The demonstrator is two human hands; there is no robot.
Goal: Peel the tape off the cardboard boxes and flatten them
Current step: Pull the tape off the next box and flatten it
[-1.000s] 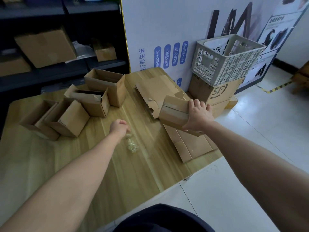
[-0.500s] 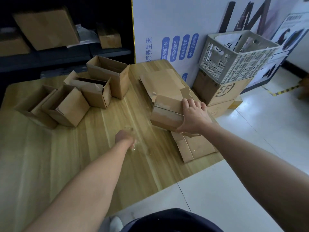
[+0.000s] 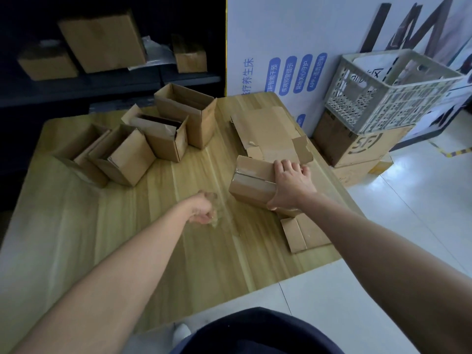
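Observation:
A small closed cardboard box point(image 3: 251, 181) lies on the wooden table point(image 3: 153, 246), resting partly on flattened cardboard point(image 3: 304, 233). My right hand point(image 3: 291, 183) grips this box from above, fingers over its far edge and thumb at its near side. My left hand point(image 3: 203, 209) is curled around a crumpled wad of clear tape point(image 3: 215, 217) just above the table's middle. Another flattened box point(image 3: 268, 134) lies behind the held one. Several open-topped boxes point(image 3: 184, 116) stand at the table's back left.
A white plastic crate point(image 3: 390, 90) sits on stacked cardboard boxes point(image 3: 357, 146) on the floor right of the table. A white printed board point(image 3: 293, 42) stands behind. Dark shelves point(image 3: 102, 80) with more boxes lie at the back left. White tiled floor lies to the right.
My left hand has drawn back toward me with the tape wad. My right hand has shifted the small box slightly left and nearer, keeping its grip.

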